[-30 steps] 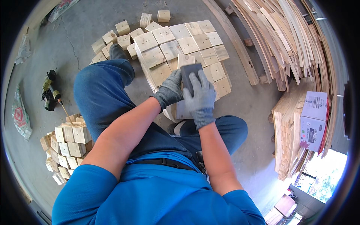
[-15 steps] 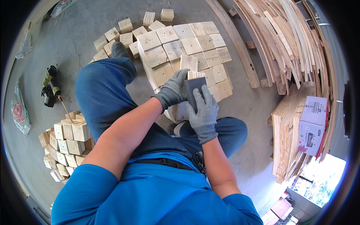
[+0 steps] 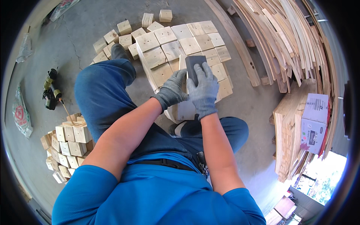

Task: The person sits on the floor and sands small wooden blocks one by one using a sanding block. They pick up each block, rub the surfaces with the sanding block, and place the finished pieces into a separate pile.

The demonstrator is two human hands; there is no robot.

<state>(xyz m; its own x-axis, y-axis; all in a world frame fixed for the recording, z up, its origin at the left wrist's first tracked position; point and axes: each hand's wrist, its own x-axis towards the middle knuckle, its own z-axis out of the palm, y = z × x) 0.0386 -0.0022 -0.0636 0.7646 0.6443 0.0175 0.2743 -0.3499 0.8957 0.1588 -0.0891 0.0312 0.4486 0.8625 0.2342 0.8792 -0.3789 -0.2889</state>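
My right hand (image 3: 204, 88) in a grey knit glove is closed on a dark grey sanding block (image 3: 195, 69), its fingers lying over the flat face. Beside it, my gloved left hand (image 3: 172, 91) curls round the side of a pale wooden block (image 3: 182, 63), mostly hidden beneath the sanding block and the gloves. Both hands are over the near part of a large cluster of square wooden blocks (image 3: 172, 50), many with a small hole in the top. A pale board-like piece (image 3: 186, 111) shows just below my hands.
Loose wooden blocks (image 3: 124, 27) lie beyond my left foot. At left are another block pile (image 3: 70, 144), a cordless tool (image 3: 49, 88) and a plastic bag (image 3: 21, 112). Long timber strips (image 3: 277, 41), a stack of wood (image 3: 287, 131) and a cardboard box (image 3: 314, 122) line the right side.
My right hand has slid the sanding block away from my body, over the wooden block's layered end that showed before. My left hand stays almost in place.
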